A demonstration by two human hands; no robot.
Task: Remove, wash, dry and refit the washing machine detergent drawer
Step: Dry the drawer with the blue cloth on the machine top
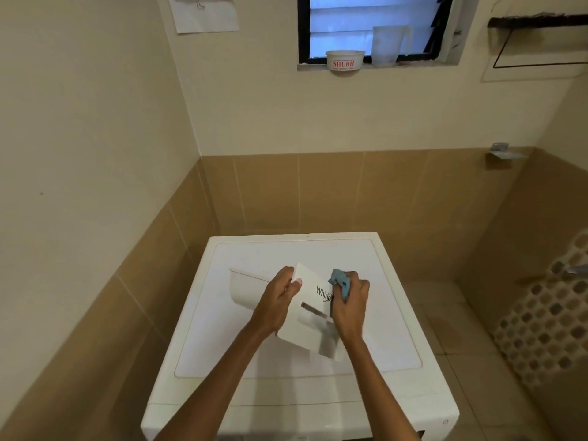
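The white detergent drawer [305, 316] stands tilted above the top of the white washing machine [366, 329], its printed front panel facing me. My left hand [280, 303] grips the drawer's left edge, thumb on the panel. My right hand [350, 307] holds a bunched blue cloth [342, 283] against the drawer's right side, by the logo. The drawer's tray body reaches away to the left behind my left hand.
The machine sits in a tiled corner, walls close behind and on the left. A white bowl [345, 62] and a clear jug [386, 46] stand on the window sill. A perforated white basket [547, 329] is at the right over the tiled floor.
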